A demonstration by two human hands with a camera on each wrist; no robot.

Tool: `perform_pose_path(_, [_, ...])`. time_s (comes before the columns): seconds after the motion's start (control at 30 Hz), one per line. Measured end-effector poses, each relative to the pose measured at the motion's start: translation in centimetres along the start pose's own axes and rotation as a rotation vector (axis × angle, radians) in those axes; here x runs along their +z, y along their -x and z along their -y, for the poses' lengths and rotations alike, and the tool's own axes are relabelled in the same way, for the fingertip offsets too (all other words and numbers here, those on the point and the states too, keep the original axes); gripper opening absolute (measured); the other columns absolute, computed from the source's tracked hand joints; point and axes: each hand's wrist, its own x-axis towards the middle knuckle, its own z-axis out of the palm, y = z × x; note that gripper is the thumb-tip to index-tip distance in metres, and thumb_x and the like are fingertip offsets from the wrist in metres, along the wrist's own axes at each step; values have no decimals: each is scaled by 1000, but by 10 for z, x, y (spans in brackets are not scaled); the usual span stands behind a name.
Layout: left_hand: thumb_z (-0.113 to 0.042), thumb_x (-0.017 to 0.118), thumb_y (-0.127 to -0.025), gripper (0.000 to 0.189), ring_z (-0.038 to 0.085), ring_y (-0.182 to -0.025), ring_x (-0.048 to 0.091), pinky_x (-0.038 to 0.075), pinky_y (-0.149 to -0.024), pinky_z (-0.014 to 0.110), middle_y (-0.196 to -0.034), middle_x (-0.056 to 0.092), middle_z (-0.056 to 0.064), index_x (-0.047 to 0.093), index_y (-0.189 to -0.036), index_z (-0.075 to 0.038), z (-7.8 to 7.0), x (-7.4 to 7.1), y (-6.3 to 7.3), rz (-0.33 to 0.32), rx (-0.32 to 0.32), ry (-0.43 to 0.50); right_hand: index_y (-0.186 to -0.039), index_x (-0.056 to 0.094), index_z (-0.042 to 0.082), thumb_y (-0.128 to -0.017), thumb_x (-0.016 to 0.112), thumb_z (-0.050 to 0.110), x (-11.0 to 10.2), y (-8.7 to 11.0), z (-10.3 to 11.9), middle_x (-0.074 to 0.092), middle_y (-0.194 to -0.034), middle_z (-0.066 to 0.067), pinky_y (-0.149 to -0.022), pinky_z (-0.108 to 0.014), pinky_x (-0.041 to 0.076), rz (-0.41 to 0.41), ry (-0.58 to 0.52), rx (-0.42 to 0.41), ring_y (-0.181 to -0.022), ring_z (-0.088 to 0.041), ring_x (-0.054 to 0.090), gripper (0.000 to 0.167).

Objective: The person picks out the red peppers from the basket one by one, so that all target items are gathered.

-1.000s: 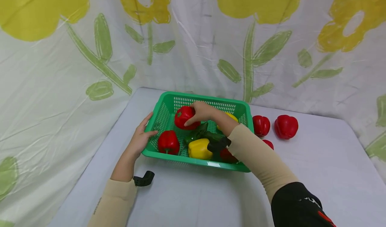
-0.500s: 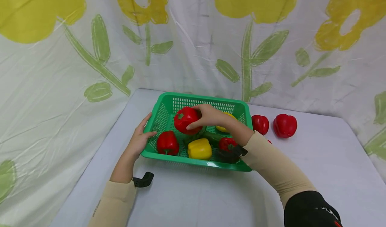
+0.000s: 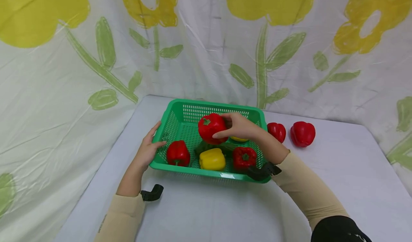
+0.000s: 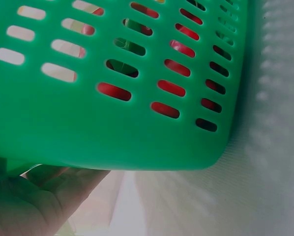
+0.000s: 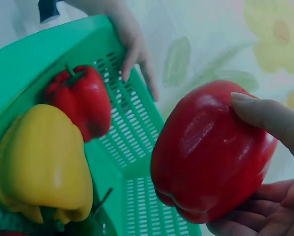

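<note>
My right hand (image 3: pixel 239 128) holds a red bell pepper (image 3: pixel 210 128) above the green basket (image 3: pixel 196 171). The right wrist view shows the thumb on one side of this pepper and the fingers beneath it. My left hand (image 3: pixel 148 149) grips the basket's left rim, thumb inside and fingers along the outer wall. In the basket lie a red bell pepper (image 3: pixel 178 154) at left, a yellow bell pepper (image 3: pixel 212 159) at the front middle and another red one (image 3: pixel 244 158) at right. Dark green vegetables (image 3: pixel 202 147) and a second yellow item (image 3: pixel 239 139) are partly hidden.
To the right of the basket, two red bell peppers (image 3: pixel 303 133) lie on the white table (image 3: pixel 341 163), one close to the basket wall. A white curtain (image 3: pixel 206 74) with printed yellow flowers hangs behind the table.
My right hand has lifted the red bell pepper and carried it rightward over the basket, its stem end now turned more upward. The left hand stays on the rim.
</note>
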Motion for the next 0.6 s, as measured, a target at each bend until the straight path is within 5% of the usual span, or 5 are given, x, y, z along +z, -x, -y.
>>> perform_pose_path(0.6, [-4,46,-92,72,36,-130,35,33,-101,50,-152,23,18,10,-151,-24,-2,2,0,5,-8,-12,-136,44,5,-78,75,24,-1,28,-12,60,-124,-13,-82,-36,53,-51,-146,-48,-109,-27,57,68])
